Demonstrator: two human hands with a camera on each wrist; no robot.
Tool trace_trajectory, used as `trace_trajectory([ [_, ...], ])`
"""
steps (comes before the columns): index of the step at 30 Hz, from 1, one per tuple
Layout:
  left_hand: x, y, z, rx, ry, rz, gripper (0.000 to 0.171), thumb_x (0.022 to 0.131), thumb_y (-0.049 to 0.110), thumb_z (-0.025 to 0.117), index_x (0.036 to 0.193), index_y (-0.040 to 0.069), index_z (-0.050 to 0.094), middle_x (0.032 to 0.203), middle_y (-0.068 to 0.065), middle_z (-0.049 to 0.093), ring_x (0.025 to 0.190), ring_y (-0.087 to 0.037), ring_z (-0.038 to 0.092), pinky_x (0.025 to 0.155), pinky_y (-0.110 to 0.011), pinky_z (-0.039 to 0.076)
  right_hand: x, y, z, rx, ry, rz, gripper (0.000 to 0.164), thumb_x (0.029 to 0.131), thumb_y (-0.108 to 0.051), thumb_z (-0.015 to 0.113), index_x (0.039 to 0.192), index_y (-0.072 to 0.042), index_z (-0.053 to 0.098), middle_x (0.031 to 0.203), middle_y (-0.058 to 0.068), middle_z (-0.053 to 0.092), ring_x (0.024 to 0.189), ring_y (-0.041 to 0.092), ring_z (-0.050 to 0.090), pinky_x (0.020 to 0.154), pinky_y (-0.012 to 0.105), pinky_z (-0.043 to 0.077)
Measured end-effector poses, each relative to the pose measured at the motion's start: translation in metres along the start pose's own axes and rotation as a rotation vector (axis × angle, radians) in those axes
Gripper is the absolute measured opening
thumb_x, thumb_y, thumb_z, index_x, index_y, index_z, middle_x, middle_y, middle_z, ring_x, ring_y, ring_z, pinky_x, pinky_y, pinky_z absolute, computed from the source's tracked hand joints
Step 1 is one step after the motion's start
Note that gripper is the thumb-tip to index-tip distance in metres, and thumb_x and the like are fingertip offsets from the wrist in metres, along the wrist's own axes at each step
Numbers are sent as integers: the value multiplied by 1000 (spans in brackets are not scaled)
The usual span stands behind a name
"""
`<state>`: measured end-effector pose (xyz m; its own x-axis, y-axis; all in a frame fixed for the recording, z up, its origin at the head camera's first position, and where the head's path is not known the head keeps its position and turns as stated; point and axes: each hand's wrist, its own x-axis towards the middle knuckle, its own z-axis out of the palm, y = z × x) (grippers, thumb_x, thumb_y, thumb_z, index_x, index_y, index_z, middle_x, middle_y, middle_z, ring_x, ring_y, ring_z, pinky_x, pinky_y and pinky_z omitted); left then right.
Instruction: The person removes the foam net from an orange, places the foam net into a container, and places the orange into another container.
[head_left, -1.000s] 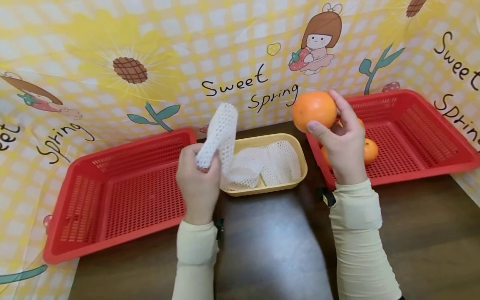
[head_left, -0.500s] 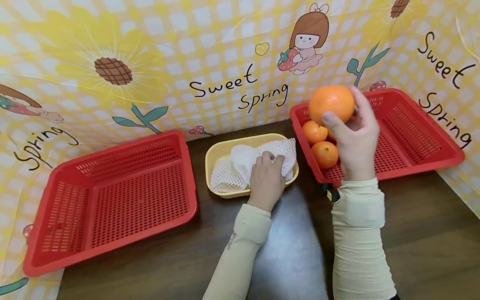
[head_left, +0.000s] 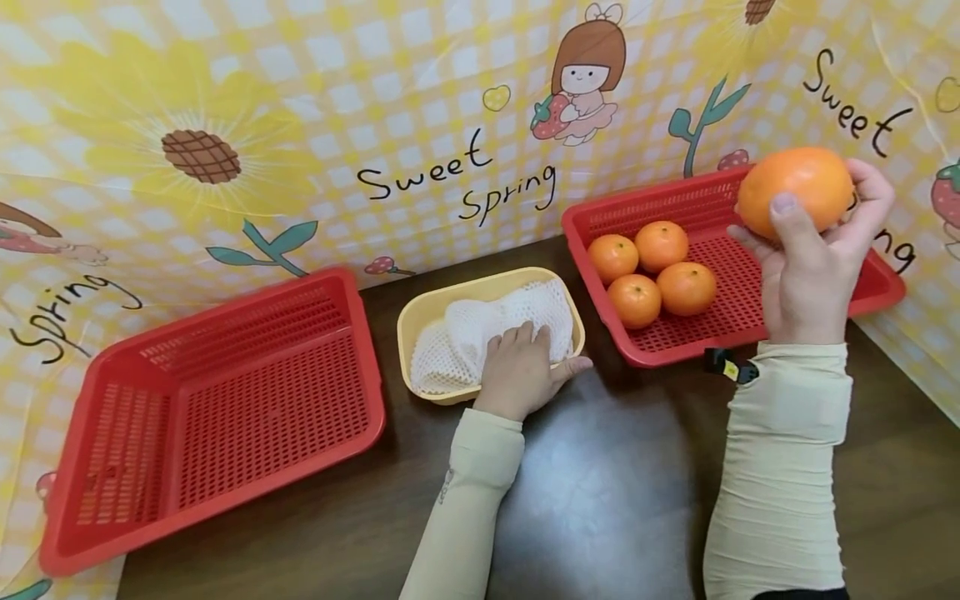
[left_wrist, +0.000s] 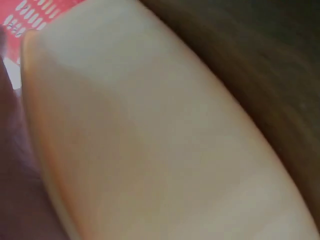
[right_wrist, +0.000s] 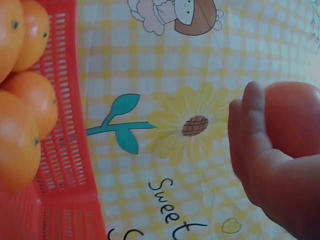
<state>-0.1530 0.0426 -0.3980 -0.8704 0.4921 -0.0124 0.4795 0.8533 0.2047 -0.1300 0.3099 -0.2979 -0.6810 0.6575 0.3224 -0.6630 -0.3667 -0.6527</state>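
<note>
My right hand holds a large orange in the air above the right red basket. In the right wrist view, the fingers curve along one side of this orange. My left hand lies over the front rim of a small yellow basket, its fingertips resting on white foam fruit nets and its thumb spread outside the rim. The pale side of the yellow basket fills most of the left wrist view, blurred.
Several oranges sit in the left part of the right red basket. Another red basket stands at the left with its perforated bottom showing. A brown table carries everything, and a patterned cloth hangs behind.
My left hand brought a raised foam net down into the yellow basket, let it go, and now lies flatter with the thumb spread. My right hand moved right with the orange.
</note>
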Motion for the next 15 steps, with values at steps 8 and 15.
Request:
trace_trajectory([
  [8,0,3,-12,-5,184,52,77,92,69,54,132,5,63,125,-15,63,116,-33,58,102,-52,37,9,-12,-20,-6,-36,115,33,101,-18,60,132,-18,47,135,13,46,105,34,53,62,36,52],
  [15,-6,39,-11,-52,368,285,68,95,59,60,143,12,54,145,-17,50,135,-33,44,111,-59,28,22,-27,-13,-688,-220,179,55,98,-21,64,149,-21,42,140,11,39,109,24,48,82,27,48],
])
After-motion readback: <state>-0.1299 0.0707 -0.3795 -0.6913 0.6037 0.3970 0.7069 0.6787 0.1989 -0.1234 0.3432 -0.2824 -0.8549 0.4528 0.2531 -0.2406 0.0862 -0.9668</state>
